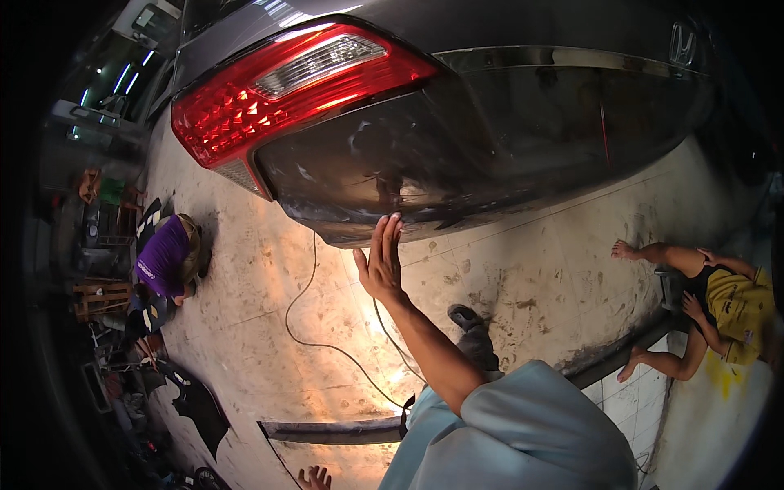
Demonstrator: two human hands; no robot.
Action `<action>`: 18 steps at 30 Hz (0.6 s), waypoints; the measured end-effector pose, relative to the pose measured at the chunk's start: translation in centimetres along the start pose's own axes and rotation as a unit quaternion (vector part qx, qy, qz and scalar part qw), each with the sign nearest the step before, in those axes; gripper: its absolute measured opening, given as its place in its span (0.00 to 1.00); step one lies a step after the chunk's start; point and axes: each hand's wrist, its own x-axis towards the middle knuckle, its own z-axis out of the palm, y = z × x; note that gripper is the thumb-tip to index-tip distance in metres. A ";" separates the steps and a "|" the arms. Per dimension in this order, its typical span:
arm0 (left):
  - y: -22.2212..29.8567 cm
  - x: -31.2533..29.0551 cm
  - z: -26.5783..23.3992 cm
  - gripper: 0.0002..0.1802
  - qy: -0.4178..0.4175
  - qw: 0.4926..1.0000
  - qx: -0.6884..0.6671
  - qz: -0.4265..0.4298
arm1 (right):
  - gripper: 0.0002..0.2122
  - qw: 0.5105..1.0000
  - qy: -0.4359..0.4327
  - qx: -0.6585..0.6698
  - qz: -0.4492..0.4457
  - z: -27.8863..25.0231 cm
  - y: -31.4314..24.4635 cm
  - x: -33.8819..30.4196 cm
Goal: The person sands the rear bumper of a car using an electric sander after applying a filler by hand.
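A dark car's rear end fills the upper part of the head view, with a red and clear tail light (306, 90). Below the light, the dark body panel (343, 163) carries dull, whitish smudges and scuffs. My right hand (380, 265) reaches up to this panel's lower edge, back of the hand showing. Its fingers are stretched out, with the tips at or on the edge; nothing is held. At the lower rim of the view, my left hand (314, 478) shows only its spread fingers, apart from the car. No object is visible in it.
A dark cable (306, 343) curls across the stained floor (531, 286) beneath the car. On the left, a person in purple (167, 253) crouches near cluttered shelves. At the right sits a person in yellow (739, 310). A dark strip (335, 430) crosses the floor near me.
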 end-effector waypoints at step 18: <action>-10.9 -1.7 -3.2 0.34 0.045 0.984 -0.039 -0.169 | 0.31 0.498 0.325 0.672 0.442 -10.3 12.3 7.0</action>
